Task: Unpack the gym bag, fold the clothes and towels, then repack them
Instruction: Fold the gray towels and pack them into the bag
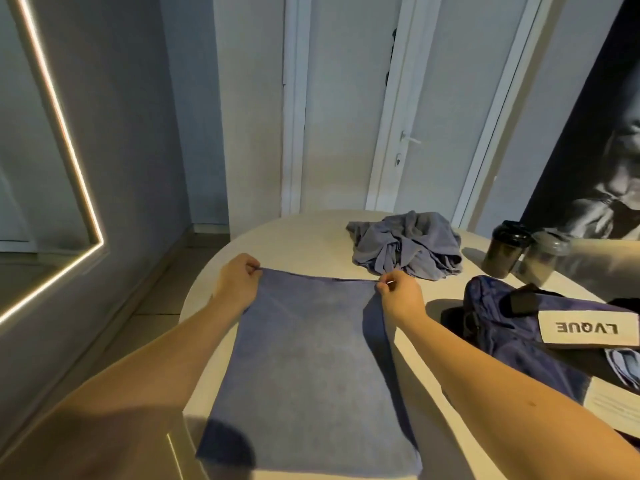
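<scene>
On my feed the unpacking looks largely done: the gym bag (pixel 512 327) lies slumped at the right of the table (pixel 304 237). A blue towel (pixel 311 358) is spread flat before me, with the left hand (pixel 239 282) and right hand (pixel 401 292) each pinching 1 of its 2 far corners. I judge folding has barely begun, since a crumpled heap of clothes (pixel 408 247) waits near the far edge, and I see no folded stack or repacking yet.

Dark-lidded cup (pixel 507 249) and paler cup (pixel 545 259) side by side on table (pixel 294 237); white door (pixel 426 98) behind; lit mirror (pixel 31 140) left; poster (pixel 606 161) right.
</scene>
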